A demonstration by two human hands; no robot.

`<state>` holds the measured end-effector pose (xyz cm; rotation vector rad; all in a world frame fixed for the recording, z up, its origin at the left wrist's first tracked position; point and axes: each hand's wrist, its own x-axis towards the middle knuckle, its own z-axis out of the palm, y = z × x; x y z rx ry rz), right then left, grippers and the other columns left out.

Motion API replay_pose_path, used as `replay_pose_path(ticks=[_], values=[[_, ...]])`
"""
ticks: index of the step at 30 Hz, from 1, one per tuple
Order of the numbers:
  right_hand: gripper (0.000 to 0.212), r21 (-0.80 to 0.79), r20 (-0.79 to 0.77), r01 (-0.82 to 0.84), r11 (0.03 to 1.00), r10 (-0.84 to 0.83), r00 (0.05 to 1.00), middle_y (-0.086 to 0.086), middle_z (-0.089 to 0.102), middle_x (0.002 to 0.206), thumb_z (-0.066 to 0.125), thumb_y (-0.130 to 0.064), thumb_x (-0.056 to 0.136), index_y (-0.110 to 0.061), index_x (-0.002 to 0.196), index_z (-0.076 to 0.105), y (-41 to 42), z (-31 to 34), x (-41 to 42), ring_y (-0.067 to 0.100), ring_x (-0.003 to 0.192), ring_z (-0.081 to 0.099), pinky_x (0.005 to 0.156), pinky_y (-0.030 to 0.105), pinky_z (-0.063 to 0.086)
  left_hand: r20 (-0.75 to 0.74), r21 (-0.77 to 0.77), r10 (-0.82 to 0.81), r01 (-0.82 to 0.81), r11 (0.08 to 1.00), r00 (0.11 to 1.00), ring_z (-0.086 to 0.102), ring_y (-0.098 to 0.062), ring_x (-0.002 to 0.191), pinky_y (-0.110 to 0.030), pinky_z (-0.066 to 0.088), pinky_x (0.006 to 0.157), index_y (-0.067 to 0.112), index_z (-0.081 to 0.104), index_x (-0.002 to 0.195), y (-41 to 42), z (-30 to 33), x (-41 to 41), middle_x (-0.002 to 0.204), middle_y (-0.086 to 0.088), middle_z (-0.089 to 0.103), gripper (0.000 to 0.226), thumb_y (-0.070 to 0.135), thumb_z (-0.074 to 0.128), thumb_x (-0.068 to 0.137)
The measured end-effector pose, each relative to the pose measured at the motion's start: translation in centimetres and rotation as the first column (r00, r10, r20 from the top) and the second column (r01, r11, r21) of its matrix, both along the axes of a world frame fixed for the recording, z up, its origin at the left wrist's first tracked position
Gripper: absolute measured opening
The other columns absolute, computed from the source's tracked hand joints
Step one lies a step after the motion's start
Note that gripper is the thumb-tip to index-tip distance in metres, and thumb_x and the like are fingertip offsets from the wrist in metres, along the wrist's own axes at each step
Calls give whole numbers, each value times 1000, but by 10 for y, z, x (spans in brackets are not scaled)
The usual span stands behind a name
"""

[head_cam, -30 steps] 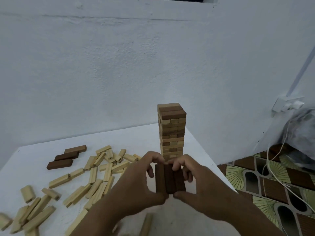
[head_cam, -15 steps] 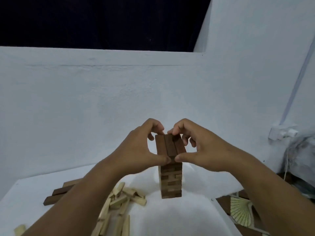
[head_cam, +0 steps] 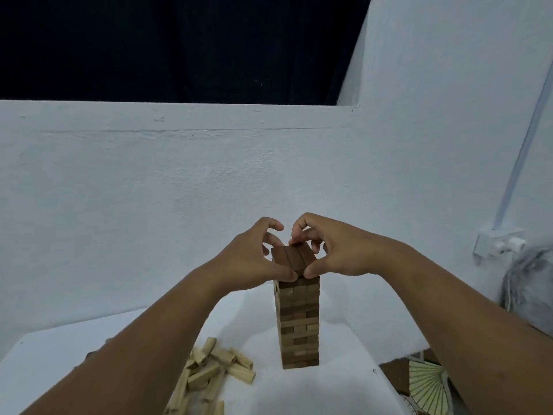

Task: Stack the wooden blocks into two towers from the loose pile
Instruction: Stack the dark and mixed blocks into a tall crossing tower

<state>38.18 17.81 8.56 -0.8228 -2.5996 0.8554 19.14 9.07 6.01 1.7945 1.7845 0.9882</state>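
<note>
A pale wall [head_cam: 149, 220] fills the far side of the scene, with a dark opening [head_cam: 179, 46] above its ledge. Below it lies a white table [head_cam: 48, 363], and on the right a patterned floor [head_cam: 425, 384] shows beside the table's edge. A white socket box [head_cam: 498, 243] sits on the wall at the far right, with a pale conduit running up from it. On the table stands the tower [head_cam: 299, 322], upright, built of mixed light and dark wooden layers. To its left and nearer lies the loose pile [head_cam: 209, 372] of pale blocks, partly hidden by the left forearm. At the tower's top sit three dark blocks [head_cam: 294, 259] side by side. The left hand [head_cam: 254, 259] grips them from the left, thumb at their near end, fingers curled at the far end. The right hand [head_cam: 335, 250] pinches them from the right, thumb at the near end beside the left thumb, fingertips on the far end. Whether the blocks rest fully on the tower cannot be told.
</note>
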Motion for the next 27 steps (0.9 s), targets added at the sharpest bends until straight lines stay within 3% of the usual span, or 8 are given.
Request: replay_pose_path(ticks=[8,13,17,21,27], values=[[56,-3,25,-25,1000,25,999,-21,57,123,82,-19,73,-46,109,48,6,-11,0,12,95,53,78,31,51,-25,-40,-8,7,999,1000,53,-8,110,-20,47,73,43,34,135,2,-11,-2,117,17,56,83,38,85,70],[72,12,102,-38,999,37,994,-20,45,139,84,-27,71,-51,124,42,6,-7,2,6,104,52,84,28,48,-50,-59,-19,16,998,999,47,-8,120,-25,42,87,50,25,141,1,-10,-7,127,20,50,98,50,86,65],[79,133,132,-7,991,-11,991,-19,41,139,82,-44,69,-57,129,33,3,9,6,2,111,49,89,31,50,-103,-29,-1,-2,1000,995,42,-6,124,-27,40,92,55,19,142,-14,-3,-21,134,23,44,104,57,85,62],[64,232,36,44,972,-54,998,-11,51,120,73,-58,71,-65,122,34,-11,21,-6,6,111,51,90,33,48,-146,45,72,-66,997,987,44,-3,125,-31,43,99,55,25,140,-45,13,-45,136,26,47,93,58,81,66],[41,271,-114,-21,962,54,992,-14,55,110,64,-55,82,-58,118,43,-55,11,-71,2,97,55,77,22,44,-164,109,213,-196,974,963,48,7,118,-28,45,94,55,40,128,-103,18,-89,123,30,55,61,60,71,76]])
